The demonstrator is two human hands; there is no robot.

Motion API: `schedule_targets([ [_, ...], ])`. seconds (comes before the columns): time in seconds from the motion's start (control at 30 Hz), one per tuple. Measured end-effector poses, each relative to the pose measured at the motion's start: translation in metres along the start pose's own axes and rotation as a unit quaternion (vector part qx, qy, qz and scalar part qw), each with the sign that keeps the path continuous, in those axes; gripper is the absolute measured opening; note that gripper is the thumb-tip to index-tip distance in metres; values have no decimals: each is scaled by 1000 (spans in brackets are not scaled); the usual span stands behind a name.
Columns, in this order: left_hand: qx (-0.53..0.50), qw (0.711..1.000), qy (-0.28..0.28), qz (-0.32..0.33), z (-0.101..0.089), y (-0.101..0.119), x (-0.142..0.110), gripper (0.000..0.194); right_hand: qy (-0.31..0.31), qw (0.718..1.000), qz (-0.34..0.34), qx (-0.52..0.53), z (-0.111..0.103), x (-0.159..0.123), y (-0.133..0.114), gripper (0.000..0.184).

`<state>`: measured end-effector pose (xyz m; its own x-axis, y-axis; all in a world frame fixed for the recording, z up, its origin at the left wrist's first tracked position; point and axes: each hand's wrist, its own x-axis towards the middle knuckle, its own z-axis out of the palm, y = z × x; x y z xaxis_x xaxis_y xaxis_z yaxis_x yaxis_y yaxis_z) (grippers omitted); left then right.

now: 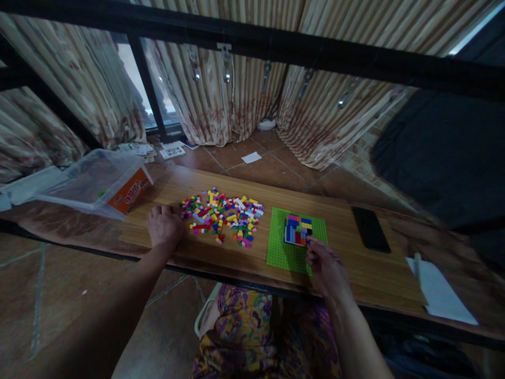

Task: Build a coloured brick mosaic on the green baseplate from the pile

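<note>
A bright green studded baseplate (276,247) lies on the wooden board, right of the middle. On it stands a low block of building bricks (298,230) in blue, red, yellow, pink and black. My right hand (325,266) is at this block's near right corner, thumb and forefinger pinched on a small dark building brick there, partly hidden by the fingertips. Loose bricks (221,213) of many colours are spread in a heap left of the plate. My left hand (164,227) rests on the board at the heap's left edge, fingers curled in, with nothing visible in them.
A clear plastic tub (98,181) with an orange label stands at the far left. To the right lie a black phone (370,229) and white paper (445,295). Beyond the table are striped curtains (236,95), and a dark metal bar (252,37) crosses above.
</note>
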<state>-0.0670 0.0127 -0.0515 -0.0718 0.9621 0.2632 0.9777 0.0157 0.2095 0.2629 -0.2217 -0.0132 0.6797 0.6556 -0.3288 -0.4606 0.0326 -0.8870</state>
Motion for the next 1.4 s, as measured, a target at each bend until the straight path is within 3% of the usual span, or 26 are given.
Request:
schedule_targets([
  [0.2,-4,1000,3,-1,2,-1,1,32,6,990,-88,-114,-1,8,-7,32],
  [0.37,-14,1000,-2,-3,3,-2,1,33,-21,959,-144,-244,0,27,-10,31],
  [0.53,-11,1000,2,-5,2,-1,1,33,-58,902,-216,-368,6,48,-8,26],
  [0.73,-10,1000,-3,-6,-1,1,-1,34,-83,806,-266,-523,15,60,-12,21],
  [0.93,-9,1000,-5,-8,-1,1,0,34,-82,778,-274,-560,19,65,-12,17],
  [1.17,-3,1000,2,-3,2,-1,1,34,-89,725,-284,-621,24,60,-16,16],
  [1.4,-5,1000,3,-3,-1,2,0,34,-111,714,-296,-625,21,60,-15,15],
])
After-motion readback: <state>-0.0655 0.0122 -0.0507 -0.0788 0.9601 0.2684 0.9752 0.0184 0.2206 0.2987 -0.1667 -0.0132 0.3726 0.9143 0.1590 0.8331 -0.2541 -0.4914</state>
